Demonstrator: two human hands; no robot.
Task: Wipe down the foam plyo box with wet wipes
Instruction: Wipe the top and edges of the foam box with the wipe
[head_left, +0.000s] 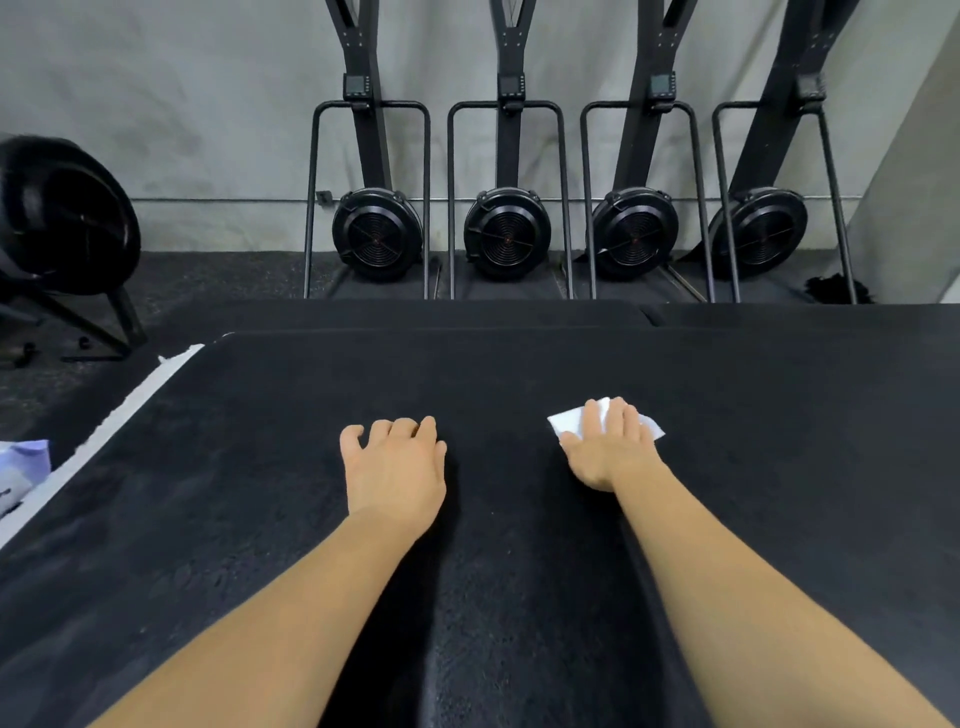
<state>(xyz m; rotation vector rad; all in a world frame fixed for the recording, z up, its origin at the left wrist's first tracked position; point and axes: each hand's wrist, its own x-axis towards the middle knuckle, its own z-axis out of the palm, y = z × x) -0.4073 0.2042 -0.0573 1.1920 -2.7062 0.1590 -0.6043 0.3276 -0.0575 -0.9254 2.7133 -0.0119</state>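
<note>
My two bare forearms fill the bottom of the view, reaching out over the black top of the foam plyo box (260, 493), which spreads under me from the near edge to its far rim. My right hand (610, 447) lies flat, fingers together and pressed down on a white wet wipe (569, 422); it pins the wipe under palm and fingers rather than pinching it, which I judge gives the broadest contact for rubbing the textured surface. My left hand (397, 467) rests beside it, empty, fingers loosely curled with the tips on the foam, probably to brace my weight as I lean in. Much of the wipe is hidden beneath my hand, so I cannot tell how it is folded. A white strip (119, 410) runs along the box's left edge. At the far left a pale purple packet (23, 467) is cut off by the frame, perhaps the wipes pack. Beyond, four black fan machines (506, 234) stand against the grey wall (208, 104).
</note>
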